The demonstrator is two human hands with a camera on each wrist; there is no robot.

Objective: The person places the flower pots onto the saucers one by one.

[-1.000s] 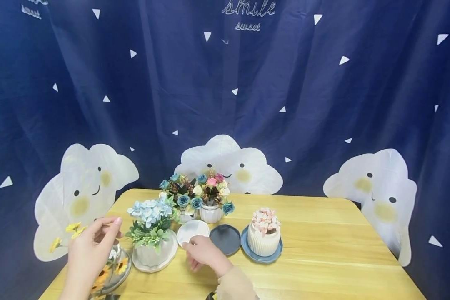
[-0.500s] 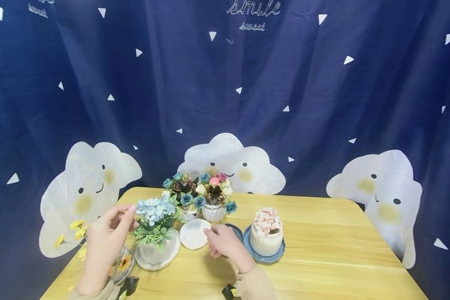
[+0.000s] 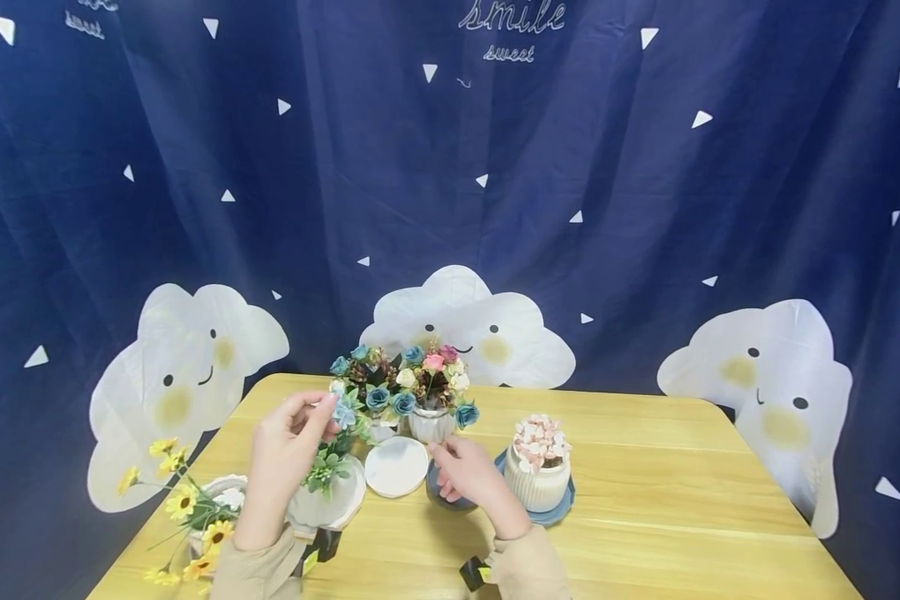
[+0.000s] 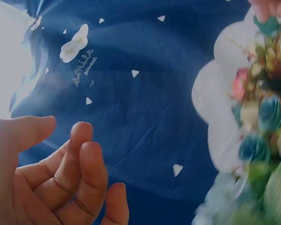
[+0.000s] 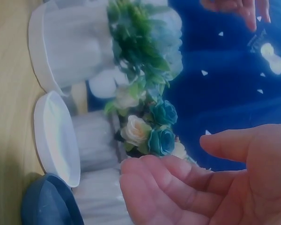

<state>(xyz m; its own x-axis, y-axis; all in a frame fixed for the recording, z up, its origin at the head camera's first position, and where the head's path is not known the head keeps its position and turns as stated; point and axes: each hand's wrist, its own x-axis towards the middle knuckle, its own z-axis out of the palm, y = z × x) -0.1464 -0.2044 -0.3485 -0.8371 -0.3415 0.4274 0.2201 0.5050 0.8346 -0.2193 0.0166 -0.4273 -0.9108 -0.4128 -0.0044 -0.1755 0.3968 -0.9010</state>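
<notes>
My left hand (image 3: 285,446) hovers with loosely bent fingers in front of the potted light-blue flowers (image 3: 345,410), hiding much of them. In the left wrist view that hand (image 4: 61,183) holds nothing. My right hand (image 3: 471,475) is over the small dark plate (image 3: 441,490), partly covering it. Nothing lies between its fingers (image 5: 154,187) in the right wrist view. A small white plate (image 3: 396,467) lies left of the dark one. Behind the plates stand two white pots, one (image 3: 432,425) with pink and cream roses (image 3: 433,363), the other with blue roses (image 3: 377,397).
The blue-flower pot stands on a pale scalloped saucer (image 3: 351,500). Yellow daisies and sunflowers (image 3: 182,502) are at the left table edge. A ribbed cream pot (image 3: 537,483) with pink flowers sits on a blue saucer (image 3: 567,505). A dark blue curtain (image 3: 607,250) hangs behind the table.
My left hand has moved right, from near the yellow flowers to the light-blue ones. My right hand has shifted right, from the white plate to the dark plate. The head view has turned slightly left.
</notes>
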